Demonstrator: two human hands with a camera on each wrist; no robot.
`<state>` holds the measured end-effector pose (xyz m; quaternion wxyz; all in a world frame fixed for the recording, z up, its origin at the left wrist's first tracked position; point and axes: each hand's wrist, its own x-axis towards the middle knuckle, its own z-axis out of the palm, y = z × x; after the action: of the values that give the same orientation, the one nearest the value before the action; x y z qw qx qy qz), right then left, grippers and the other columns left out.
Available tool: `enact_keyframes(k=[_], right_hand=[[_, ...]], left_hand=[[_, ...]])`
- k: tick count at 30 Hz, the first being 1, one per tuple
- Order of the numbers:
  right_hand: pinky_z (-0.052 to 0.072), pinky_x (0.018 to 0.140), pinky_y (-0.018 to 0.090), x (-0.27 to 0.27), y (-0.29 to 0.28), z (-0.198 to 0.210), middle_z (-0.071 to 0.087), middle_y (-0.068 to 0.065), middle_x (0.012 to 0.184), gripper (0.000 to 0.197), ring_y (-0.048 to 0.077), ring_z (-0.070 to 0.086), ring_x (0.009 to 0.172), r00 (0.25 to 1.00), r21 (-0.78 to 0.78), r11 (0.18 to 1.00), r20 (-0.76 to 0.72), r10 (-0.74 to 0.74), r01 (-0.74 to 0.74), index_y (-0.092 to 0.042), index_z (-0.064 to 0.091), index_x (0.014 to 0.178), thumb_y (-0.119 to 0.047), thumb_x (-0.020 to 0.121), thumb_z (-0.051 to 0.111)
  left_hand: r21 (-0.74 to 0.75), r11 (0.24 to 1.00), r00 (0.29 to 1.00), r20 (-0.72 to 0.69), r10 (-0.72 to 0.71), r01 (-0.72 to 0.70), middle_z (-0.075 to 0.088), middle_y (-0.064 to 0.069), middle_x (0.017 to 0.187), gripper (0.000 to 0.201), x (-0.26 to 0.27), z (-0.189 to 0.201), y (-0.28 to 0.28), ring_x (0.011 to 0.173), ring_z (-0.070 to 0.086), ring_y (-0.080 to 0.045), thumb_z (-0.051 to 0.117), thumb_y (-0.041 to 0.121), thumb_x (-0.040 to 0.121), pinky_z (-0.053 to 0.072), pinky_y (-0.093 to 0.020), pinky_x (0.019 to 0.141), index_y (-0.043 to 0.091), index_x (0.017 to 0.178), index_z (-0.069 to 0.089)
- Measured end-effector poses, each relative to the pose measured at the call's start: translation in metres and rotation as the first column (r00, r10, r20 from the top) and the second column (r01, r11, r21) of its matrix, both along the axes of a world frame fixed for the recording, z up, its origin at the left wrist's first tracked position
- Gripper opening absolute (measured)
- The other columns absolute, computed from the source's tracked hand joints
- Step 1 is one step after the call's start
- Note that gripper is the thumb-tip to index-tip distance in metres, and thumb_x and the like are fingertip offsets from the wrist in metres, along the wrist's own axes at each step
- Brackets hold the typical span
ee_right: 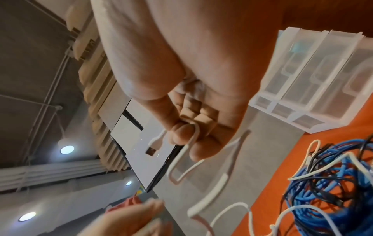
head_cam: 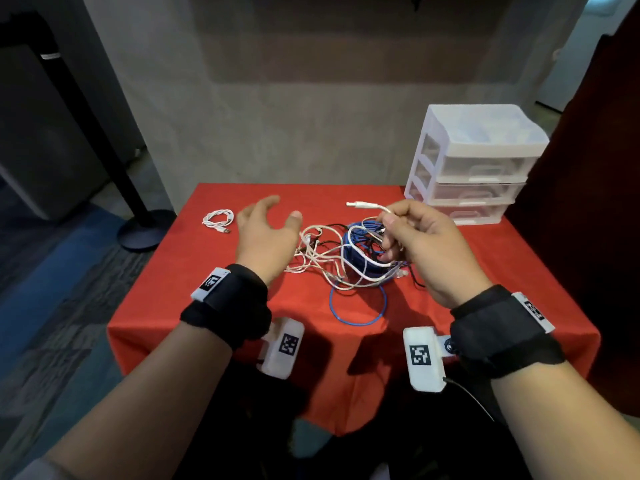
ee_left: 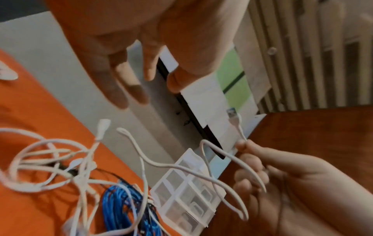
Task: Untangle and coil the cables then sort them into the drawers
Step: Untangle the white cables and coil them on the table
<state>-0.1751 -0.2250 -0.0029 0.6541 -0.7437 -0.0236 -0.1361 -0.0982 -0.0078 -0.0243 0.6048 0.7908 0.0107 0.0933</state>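
Observation:
A tangle of white, blue and black cables (head_cam: 349,258) lies in the middle of the red table (head_cam: 194,292). My right hand (head_cam: 405,233) is raised above the tangle and pinches a white USB cable (head_cam: 367,205) near its plug (ee_right: 152,149); its loops hang down to the pile. My left hand (head_cam: 266,230) hovers open, left of the tangle, with spread fingers (ee_left: 121,89) and nothing in it. A small coiled white cable (head_cam: 218,220) lies apart at the far left. A blue cable bundle (ee_right: 331,183) sits inside the tangle.
A clear plastic three-drawer unit (head_cam: 474,164) stands at the table's far right corner, its drawers closed. A black pole with a round base (head_cam: 145,230) stands on the floor left of the table. A loop of blue cable (head_cam: 356,306) reaches toward the near edge.

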Motion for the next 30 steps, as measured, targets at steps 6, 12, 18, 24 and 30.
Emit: enact_keyframes(k=[6, 12, 18, 24, 30], right_hand=[[0.047, 0.064, 0.043, -0.004, 0.015, 0.002, 0.067, 0.017, 0.076, 0.01, 0.02, 0.055, 0.067, 0.984, -0.281, 0.951, 0.086, 0.156, -0.127, -0.015, 0.074, 0.094, -0.023, 0.095, 0.067], [0.035, 0.054, 0.037, -0.009, 0.026, 0.005, 0.044, 0.008, 0.062, 0.024, 0.015, 0.04, 0.058, 0.972, -0.267, 0.939, 0.026, 0.234, -0.219, -0.01, 0.058, 0.099, -0.025, 0.085, 0.07], [0.04, 0.066, 0.033, -0.011, 0.004, 0.005, 0.048, 0.003, 0.07, 0.02, 0.018, 0.044, 0.066, 0.951, -0.276, 0.91, -0.1, 0.292, -0.308, -0.01, 0.062, 0.089, -0.016, 0.087, 0.081], [0.043, 0.071, 0.028, -0.014, -0.013, -0.007, 0.06, 0.012, 0.075, 0.018, 0.011, 0.052, 0.069, 0.967, -0.408, 0.879, -0.156, 0.199, -0.247, -0.006, 0.067, 0.082, -0.016, 0.088, 0.08], [0.06, 0.06, 0.03, -0.011, 0.009, -0.006, 0.063, 0.015, 0.072, 0.01, 0.023, 0.066, 0.062, 0.988, 0.066, 0.996, -0.143, 0.063, -0.054, -0.003, 0.066, 0.085, -0.003, 0.094, 0.068]], left_hand=[[0.295, 0.89, 0.829, 0.347, -0.439, 0.348, 0.07, 0.007, 0.102, 0.033, -0.047, 0.035, -0.027, 0.098, 0.064, -0.008, 0.038, 0.035, 0.107, 0.048, -0.024, 0.088, 0.022, 0.108, 0.069], [0.561, 0.677, 0.784, 0.077, -0.616, 0.477, 0.06, 0.007, 0.073, 0.043, -0.049, 0.05, -0.03, 0.07, 0.054, -0.012, 0.031, 0.039, 0.109, 0.044, -0.035, 0.071, 0.014, 0.088, 0.06], [0.554, 0.606, 0.754, -0.061, -0.654, 0.571, 0.04, 0.011, 0.045, 0.052, -0.044, 0.054, -0.006, 0.043, 0.034, -0.006, 0.038, 0.047, 0.106, 0.026, -0.019, 0.046, 0.016, 0.073, 0.064], [-0.327, 0.787, 0.825, -0.04, -0.564, 0.523, 0.025, 0.003, 0.062, 0.041, -0.036, 0.051, 0.022, 0.051, 0.011, -0.011, 0.039, 0.038, 0.107, 0.015, -0.02, 0.041, 0.01, 0.084, 0.057], [-0.325, 0.853, 0.905, 0.023, -0.425, 0.409, 0.055, 0.008, 0.073, 0.026, -0.044, 0.018, 0.012, 0.066, 0.048, -0.008, 0.047, 0.025, 0.106, 0.049, -0.03, 0.069, 0.018, 0.088, 0.064]])
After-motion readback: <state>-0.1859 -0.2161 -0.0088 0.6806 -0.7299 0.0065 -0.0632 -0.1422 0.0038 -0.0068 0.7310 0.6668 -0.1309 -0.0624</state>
